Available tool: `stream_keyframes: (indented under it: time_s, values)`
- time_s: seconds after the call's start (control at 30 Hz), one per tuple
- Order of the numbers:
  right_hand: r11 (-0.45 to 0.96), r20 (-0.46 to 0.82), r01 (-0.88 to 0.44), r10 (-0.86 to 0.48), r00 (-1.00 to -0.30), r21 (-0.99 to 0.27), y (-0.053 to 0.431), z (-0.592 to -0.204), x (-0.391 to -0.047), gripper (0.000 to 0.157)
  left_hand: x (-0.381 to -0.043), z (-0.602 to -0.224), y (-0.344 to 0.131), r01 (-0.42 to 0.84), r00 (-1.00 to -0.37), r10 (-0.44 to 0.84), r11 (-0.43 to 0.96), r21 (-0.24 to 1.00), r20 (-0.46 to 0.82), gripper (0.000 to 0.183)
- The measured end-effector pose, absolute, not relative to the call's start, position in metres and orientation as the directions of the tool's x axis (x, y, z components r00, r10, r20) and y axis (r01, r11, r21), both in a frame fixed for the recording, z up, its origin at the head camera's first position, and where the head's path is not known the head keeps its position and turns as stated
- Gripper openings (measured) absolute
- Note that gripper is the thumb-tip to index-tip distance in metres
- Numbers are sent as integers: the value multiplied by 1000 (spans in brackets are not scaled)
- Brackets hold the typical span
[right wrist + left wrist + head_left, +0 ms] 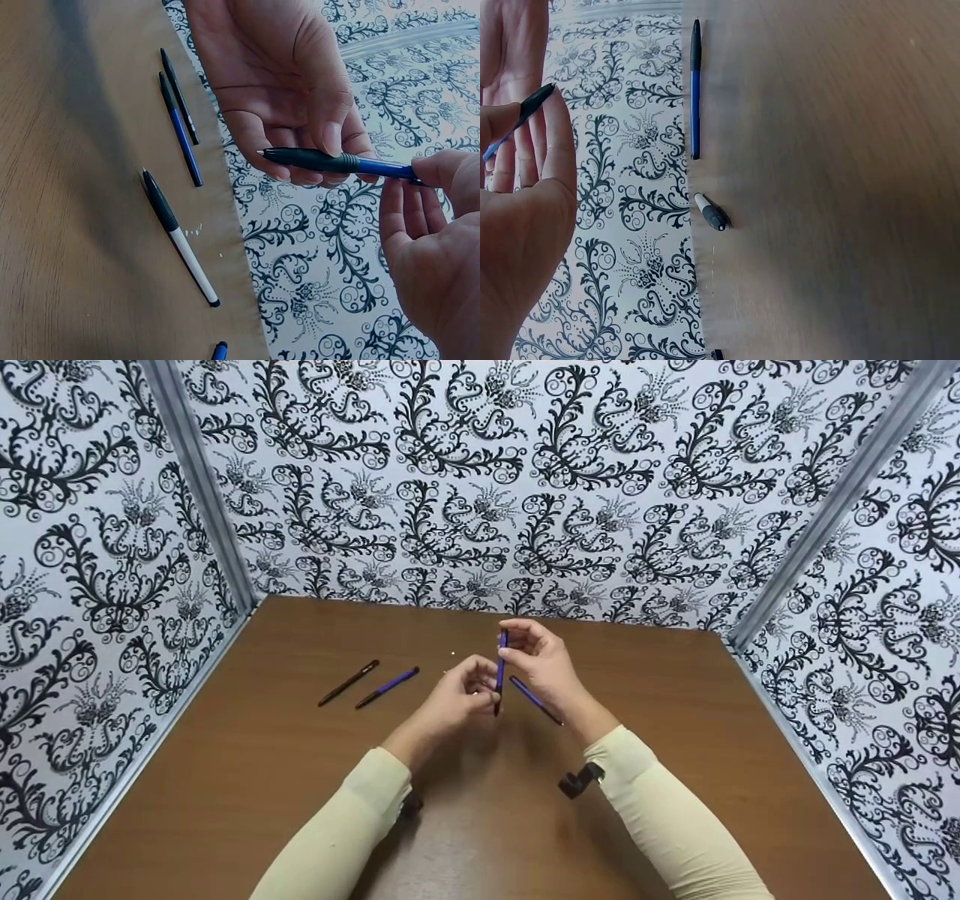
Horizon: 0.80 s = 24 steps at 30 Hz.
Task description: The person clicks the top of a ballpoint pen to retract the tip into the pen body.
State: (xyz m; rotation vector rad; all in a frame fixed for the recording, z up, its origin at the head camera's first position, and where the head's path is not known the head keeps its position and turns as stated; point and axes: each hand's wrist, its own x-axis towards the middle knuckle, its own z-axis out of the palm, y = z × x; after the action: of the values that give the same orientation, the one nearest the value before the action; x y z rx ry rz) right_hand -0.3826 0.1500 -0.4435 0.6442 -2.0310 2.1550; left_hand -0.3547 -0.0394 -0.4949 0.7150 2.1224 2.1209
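Fingers of the right hand [544, 660]: thumb and fingertips pinch the held pen at its blue end, away from the writing tip.
Fingers of the left hand [454, 696]: curled, thumb and fingers gripping the black part of the same pen; in the right wrist view the thumb shows on one side of it, the fingers on the other.
Held pen [501, 664]: blue barrel with a black grip, off the table [480, 840], spanning from the right fingertips to the left ones; in the right wrist view its tip juts past the left thumb.
Right-hand blue pen [536, 700]: lying slantwise on the table, just beside the right hand and apart from the pinching fingertips.
Left-hand blue pen [387, 688]: on the table to the left of the left fingers, its black grip toward the person.
Black pen [349, 682]: farther left of the left fingers, roughly parallel to that blue pen, not touching it.
White-barrelled pen [193, 262]: black-gripped, on the table, apart from the fingers of both hands; hard to make out in the head view.
White flecks [452, 653]: just beyond the left fingers.
Patterned wall [480, 510]: beyond all the fingertips.
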Motion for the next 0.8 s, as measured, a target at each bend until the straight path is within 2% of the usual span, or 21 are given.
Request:
stream_keyframes:
  time_s: [0.33, 0.8]
  values:
    - [-142, 386, -363, -202, -900, -921, 151, -443, -380, 38, -355, -496, -36, 288, -886, 354, -88, 954, 300, 36]
    - [-123, 395, -377, -200, -897, -918, 151, -437, -377, 36, -354, -493, -33, 316, -896, 303, -81, 945, 325, 33]
